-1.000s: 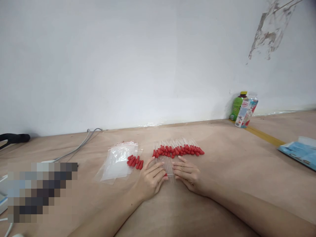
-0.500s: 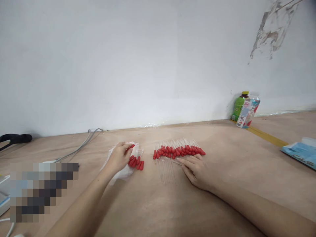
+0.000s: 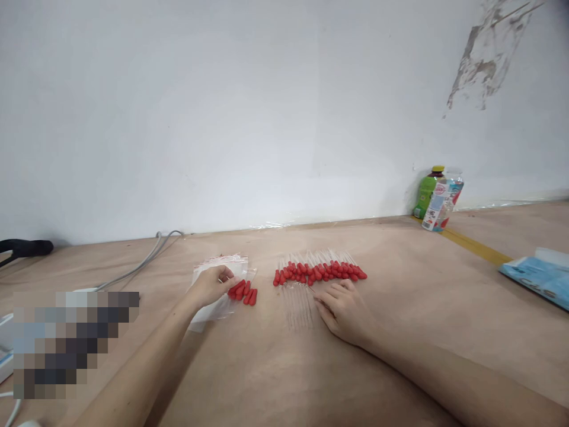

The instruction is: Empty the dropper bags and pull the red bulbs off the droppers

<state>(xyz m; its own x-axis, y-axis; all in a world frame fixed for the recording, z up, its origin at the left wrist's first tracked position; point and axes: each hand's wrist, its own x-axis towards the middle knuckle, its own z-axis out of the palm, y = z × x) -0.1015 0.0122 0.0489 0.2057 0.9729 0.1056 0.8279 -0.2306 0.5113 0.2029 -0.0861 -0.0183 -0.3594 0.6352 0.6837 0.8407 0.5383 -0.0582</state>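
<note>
The left hand [image 3: 213, 284] is over the plastic bags [image 3: 217, 310], fingers bent, fingertips beside the loose red bulbs [image 3: 242, 292]; whether its grip is closed on one, I cannot tell. Further right, clear tubes [image 3: 299, 309] lie on the table [image 3: 267, 373], nearer than the row of red-ended droppers [image 3: 320, 273]. The right hand [image 3: 335, 305] rests just beside both, its grip unclear.

Bags [image 3: 213, 313] are spread under the left fingers [image 3: 227, 273], bulbs [image 3: 240, 290] just right; tubes [image 3: 297, 311] are laid left of the right fingers [image 3: 328, 292], droppers [image 3: 317, 272] behind.
</note>
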